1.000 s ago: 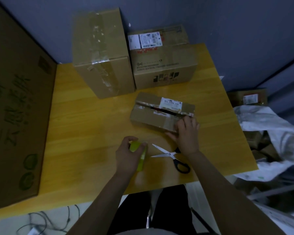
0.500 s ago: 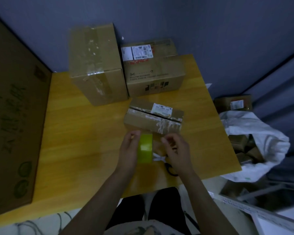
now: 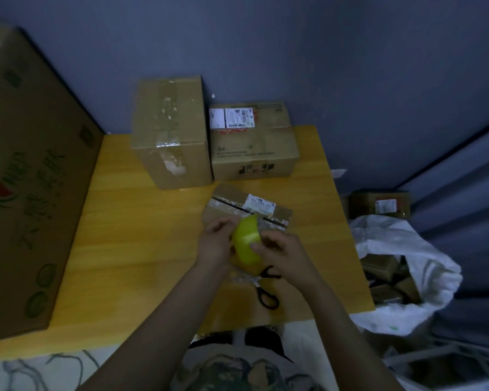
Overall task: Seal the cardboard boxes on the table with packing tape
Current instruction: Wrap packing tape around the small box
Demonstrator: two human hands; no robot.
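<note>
Yellow-green tape roll, clamped between left grip and right grip; small box lies just beyond both, open seam running left to right.

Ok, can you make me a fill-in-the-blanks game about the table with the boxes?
1. The left hand and right hand both hold the ____.
2. The scissors on the table have ____ handles.
3. The small cardboard box has a ____ label on top.
Missing words: tape roll; black; white.
</note>
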